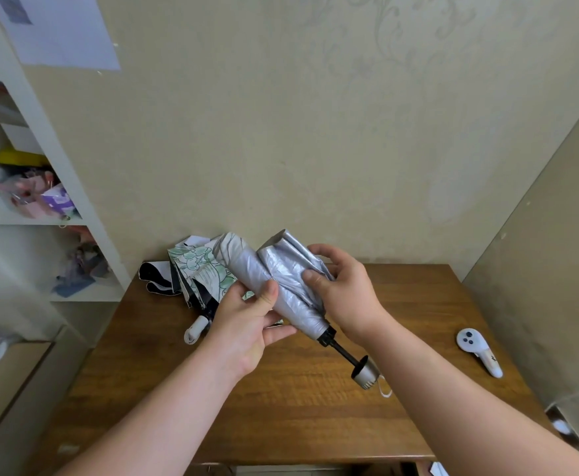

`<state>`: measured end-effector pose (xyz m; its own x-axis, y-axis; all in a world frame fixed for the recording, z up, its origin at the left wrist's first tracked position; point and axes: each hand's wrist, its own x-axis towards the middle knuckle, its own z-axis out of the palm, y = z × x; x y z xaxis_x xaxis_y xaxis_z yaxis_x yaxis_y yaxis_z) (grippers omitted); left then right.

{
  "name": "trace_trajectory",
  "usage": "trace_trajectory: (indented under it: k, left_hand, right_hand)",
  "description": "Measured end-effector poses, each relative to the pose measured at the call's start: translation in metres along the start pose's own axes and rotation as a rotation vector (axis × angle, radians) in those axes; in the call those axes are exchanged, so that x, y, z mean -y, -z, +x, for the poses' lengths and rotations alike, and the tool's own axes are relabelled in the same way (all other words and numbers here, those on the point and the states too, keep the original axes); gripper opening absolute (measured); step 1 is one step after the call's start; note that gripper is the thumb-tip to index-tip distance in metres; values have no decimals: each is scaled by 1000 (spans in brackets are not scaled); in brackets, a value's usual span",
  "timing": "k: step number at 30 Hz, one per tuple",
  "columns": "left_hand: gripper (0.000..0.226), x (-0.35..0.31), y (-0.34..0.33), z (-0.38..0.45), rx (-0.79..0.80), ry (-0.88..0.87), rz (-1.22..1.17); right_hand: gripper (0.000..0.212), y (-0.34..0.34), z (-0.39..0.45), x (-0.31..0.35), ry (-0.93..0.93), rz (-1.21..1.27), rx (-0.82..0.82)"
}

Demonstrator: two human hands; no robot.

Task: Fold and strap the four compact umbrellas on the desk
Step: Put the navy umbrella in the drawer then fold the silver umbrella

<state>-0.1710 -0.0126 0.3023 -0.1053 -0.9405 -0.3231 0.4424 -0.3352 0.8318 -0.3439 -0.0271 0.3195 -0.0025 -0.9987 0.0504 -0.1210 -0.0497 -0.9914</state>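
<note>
1. At the left edge of the frame stands a white shelf (75, 187) with small things on it. They are too blurry to name.
2. On the far left part of the desk (281, 407) lies a pile of loose umbrellas (192, 269). I see green flower cloth, black and white cloth, and one white handle (197, 329). I cannot count how many are in the pile, because the hands and the silver umbrella hide part of it.
3. The left hand (246, 324) is in the middle of the frame, low and left of the silver umbrella (281, 283). Its thumb presses on top of the cloth and its fingers curl under, so it grips the roll.
4. The silver umbrella is held up above the desk. Its long line runs from the upper left down to the lower right. The loose cloth end points up and away, and the gray handle (365, 372) points down toward the person.
5. The right hand (343, 290) is just to the right. Its thumb and fingers pinch a loose flap against the roll. Both hands touch the umbrella, so neither is nearer.
6. I think the cloth needs wrapping around that long line next. I cannot see the strap.
7. A white controller (480, 352) lies at the right of the desk, well apart.
</note>
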Motion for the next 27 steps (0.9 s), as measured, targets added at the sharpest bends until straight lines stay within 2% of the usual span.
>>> trace_trajectory:
  k: [4, 7, 9, 11, 13, 16, 19, 23, 27]
  left_hand:
    - [47, -2, 1, 1, 15, -11, -5]
    - [41, -1, 1, 1, 15, -11, 11]
    - [40, -1, 2, 1, 29, -14, 8]
    - [45, -1, 4, 1, 57, -21, 1]
    - [46, -1, 8, 2, 100, -38, 27]
    - [48, -2, 16, 4, 176, -66, 76]
    - [48, -5, 24, 3, 252, -79, 116]
    - [47, -6, 33, 2, 321, -101, 189]
    - [60, -6, 29, -2, 363, -164, 169]
  right_hand:
    - [31, 1, -3, 4, 3, 135, 74]
    - [38, 1, -2, 4, 74, -71, 88]
    - [26, -2, -1, 3, 98, -130, 73]
    - [19, -5, 0, 5, 10, 56, 28]
    - [27, -5, 3, 4, -152, 305, 26]
    - [37, -3, 2, 4, -327, 510, 140]
    - [38, 1, 0, 7, -400, 561, 294]
    - [32, 0, 1, 6, -354, 500, 392]
    - [26, -7, 2, -2, -232, 446, 295]
